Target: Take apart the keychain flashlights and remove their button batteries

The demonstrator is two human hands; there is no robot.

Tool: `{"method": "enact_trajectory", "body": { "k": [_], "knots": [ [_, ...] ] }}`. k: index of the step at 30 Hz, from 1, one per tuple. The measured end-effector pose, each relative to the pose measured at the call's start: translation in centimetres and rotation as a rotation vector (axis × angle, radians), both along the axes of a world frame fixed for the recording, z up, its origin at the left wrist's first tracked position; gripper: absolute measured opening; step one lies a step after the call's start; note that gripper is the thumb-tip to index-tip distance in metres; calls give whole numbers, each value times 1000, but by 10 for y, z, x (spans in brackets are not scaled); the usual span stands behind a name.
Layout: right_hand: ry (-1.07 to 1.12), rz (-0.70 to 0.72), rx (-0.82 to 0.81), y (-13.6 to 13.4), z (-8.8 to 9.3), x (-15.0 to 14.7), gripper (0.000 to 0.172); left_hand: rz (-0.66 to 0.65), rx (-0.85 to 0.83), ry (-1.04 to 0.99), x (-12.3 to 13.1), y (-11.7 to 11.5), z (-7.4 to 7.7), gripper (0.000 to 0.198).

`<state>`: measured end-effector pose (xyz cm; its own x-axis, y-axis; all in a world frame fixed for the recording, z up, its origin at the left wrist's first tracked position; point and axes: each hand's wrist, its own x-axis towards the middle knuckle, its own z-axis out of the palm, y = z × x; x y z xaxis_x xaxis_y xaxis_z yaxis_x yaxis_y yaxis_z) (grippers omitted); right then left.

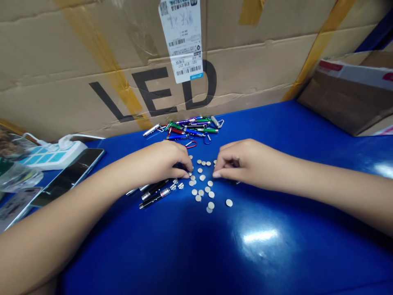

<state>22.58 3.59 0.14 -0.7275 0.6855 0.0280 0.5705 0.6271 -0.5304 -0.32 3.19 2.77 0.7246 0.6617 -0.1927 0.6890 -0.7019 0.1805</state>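
Several small round silver discs (211,194) lie scattered on the blue table. At the left edge of the discs, my left hand (172,162) has its thumb and fingers pinched near a tiny silver piece; what lies between them is too small to name. My right hand (235,160) rests at the right side of the discs, fingers curled and thumb pressed in, its contents hidden. Black pen-like tubes (155,198) lie below my left hand, with small silver pieces (181,186) beside them. Behind both hands is a pile of colourful metal tubes with clips (193,128).
A large cardboard box (245,65) marked LED stands along the back. At the left are a white power strip (58,155), a dark phone (69,178) and a plastic bag (21,177). Another carton (344,96) sits at the right.
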Motion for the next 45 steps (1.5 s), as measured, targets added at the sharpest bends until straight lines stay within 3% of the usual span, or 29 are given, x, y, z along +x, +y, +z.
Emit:
{"method": "enact_trajectory", "body": {
  "k": [5,14,21,28,31,33,38,45],
  "knots": [
    [35,-84,75,7,9,11,18,-6,-26,-37,2,-3,-1,13],
    [-100,79,253,18,2,22,18,9,-75,-59,5,-4,-3,8],
    [-86,201,219,19,-3,21,12,6,4,-114,9,-5,-4,8],
    [-21,211,178,17,-7,18,10,-50,-29,-146,7,-5,-2,9],
    [-32,187,218,18,-5,19,21,-19,-45,-130,2,-2,1,11],
    [-70,187,253,19,-4,21,29,34,23,-131,-2,1,1,12],
    [-140,190,271,18,-7,20,24,143,234,-145,-8,8,-9,18],
    [-93,209,241,11,-11,14,22,71,123,-168,1,3,-15,16]
  ]
}}
